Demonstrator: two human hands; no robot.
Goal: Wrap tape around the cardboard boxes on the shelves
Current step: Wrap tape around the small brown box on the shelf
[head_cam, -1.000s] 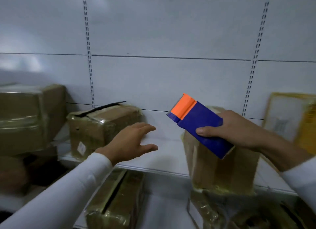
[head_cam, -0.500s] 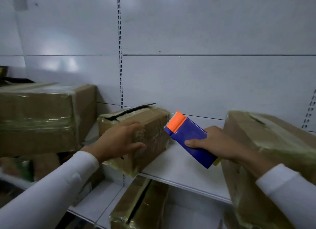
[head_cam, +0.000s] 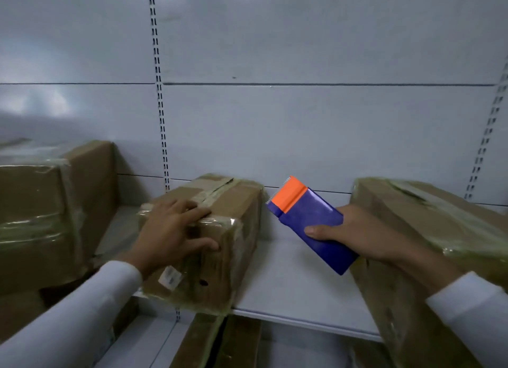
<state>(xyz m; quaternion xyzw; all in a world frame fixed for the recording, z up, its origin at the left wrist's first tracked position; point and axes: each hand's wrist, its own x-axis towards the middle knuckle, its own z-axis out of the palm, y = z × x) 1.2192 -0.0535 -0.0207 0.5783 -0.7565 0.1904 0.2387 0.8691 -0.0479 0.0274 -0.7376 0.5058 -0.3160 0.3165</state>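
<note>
Middle cardboard box (head_cam: 220,230) sits lower centre of frame on the white shelf (head_cam: 297,279), its near end overhanging the edge. Left hand (head_cam: 173,230) lies flat over its near top corner, fingers spread. Right hand (head_cam: 354,233) clamps the blue tape dispenser (head_cam: 310,224), orange blade end pointing up-left. Judgement: box stiff, old film slippery; hold at corners.
</note>
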